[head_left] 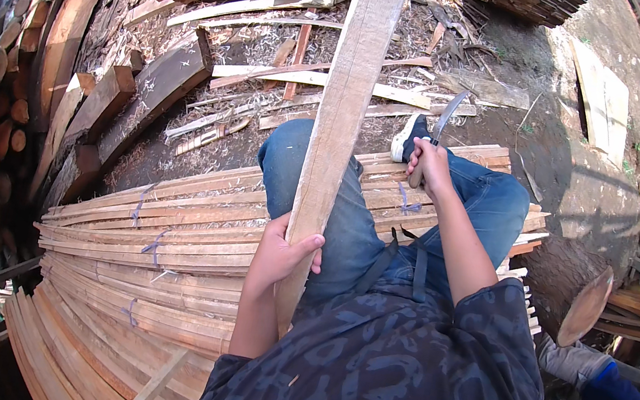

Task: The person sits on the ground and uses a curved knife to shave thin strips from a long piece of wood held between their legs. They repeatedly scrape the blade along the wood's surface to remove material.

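Dark patterned shirt (388, 357), bottom centre. Hold pale wooden plank (350, 81) steady, left hand (280, 252) clasped; right hand (431, 166) grips curved steel knife (446, 120).

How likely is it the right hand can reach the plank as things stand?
Probably yes: nothing seems to stand between the right hand and the plank, which the left hand holds, though the right hand is already holding a knife.

Matt, rough wooden plank (347, 97); smooth metal-bladed knife (447, 119); denim trousers (492, 208)
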Demonstrator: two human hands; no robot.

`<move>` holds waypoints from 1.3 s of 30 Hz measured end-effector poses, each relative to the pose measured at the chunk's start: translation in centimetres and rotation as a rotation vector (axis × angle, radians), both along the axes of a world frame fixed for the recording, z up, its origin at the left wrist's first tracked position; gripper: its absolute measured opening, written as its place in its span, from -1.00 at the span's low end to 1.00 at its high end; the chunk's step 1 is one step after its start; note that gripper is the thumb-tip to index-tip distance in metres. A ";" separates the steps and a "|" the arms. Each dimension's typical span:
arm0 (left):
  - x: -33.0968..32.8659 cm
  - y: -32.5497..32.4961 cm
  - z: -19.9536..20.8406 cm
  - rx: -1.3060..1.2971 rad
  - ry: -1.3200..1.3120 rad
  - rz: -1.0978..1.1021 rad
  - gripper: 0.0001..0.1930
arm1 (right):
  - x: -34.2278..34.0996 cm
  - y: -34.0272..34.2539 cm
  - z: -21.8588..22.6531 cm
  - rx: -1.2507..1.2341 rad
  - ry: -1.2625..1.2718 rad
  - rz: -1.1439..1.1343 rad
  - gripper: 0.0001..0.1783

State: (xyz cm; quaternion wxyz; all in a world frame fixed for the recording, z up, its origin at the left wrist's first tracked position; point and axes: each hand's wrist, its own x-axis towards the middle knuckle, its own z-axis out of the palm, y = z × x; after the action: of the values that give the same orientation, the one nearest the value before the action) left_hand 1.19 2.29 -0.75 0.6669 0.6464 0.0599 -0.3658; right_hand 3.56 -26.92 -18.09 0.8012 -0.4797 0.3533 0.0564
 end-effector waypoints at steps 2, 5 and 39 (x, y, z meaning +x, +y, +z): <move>0.2 0.2 0.0 -0.005 0.004 -0.005 -0.81 | 0.2 0.2 1.6 0.185 -0.104 0.018 -0.71; -0.1 0.5 0.4 0.015 -0.011 0.021 -0.80 | -1.1 0.5 4.7 0.517 -0.308 0.131 -0.70; -2.1 -6.7 3.6 0.138 -0.844 -0.134 -0.51 | -6.8 6.5 19.7 0.991 -0.998 0.464 0.01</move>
State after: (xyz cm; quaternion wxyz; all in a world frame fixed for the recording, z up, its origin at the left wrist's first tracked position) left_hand -0.87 -4.38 2.87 0.5631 0.7847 -0.2359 -0.1073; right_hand -3.23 -20.45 1.64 0.9565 -0.0928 -0.2306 0.1525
